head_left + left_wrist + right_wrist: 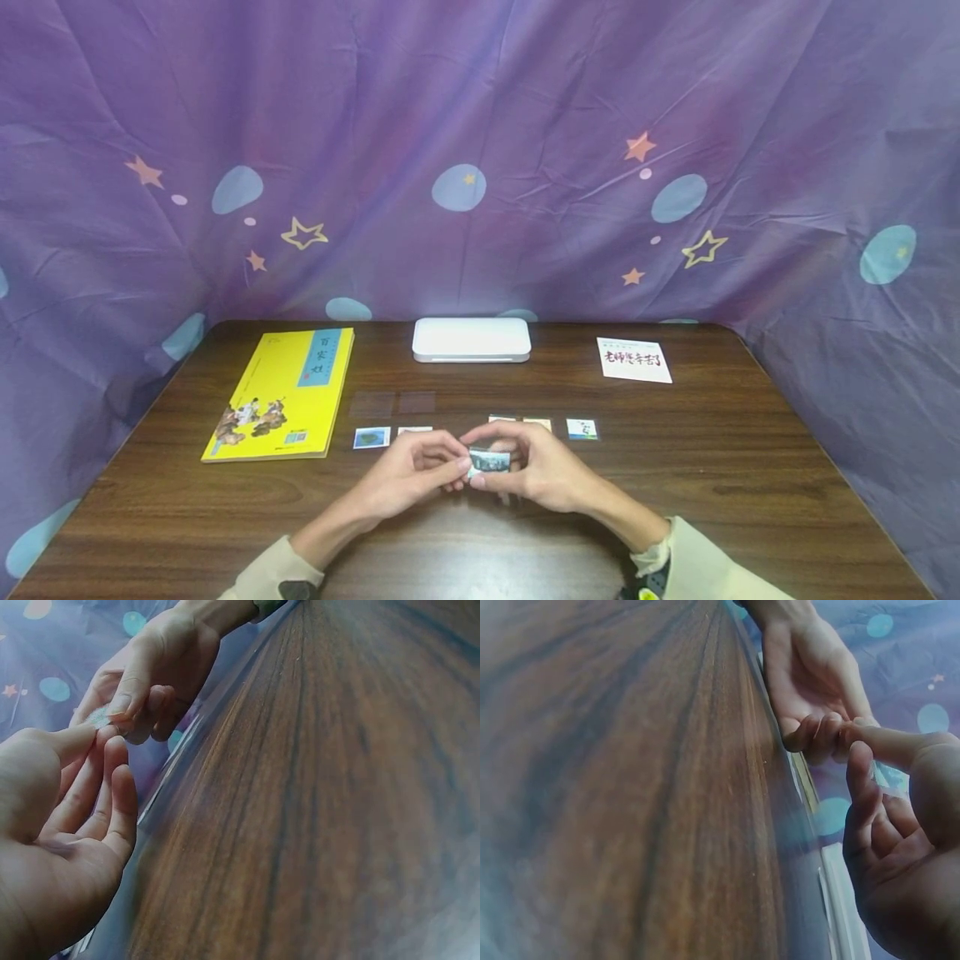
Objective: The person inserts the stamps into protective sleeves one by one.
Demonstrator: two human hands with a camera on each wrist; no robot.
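Low over the middle of the table, both hands hold a small stamp-like picture (491,462) with a dark landscape on it. My left hand (408,477) pinches its left edge between thumb and fingers. On its right side my right hand (553,471) grips it, thumb (127,690) on the near edge. Behind the hands lie more small pictures: a blue-green one (371,437) at left, a white one (581,429) at right, and several partly hidden by the fingers. Two clear sleeves (372,404) lie flat beyond the left ones.
A yellow book (292,400) lies at the left of the brown table (712,467). At the back stands a white flat box (472,337). A white card with red writing (634,360) lies at the right. Purple curtain (540,100) surrounds the table's back and sides.
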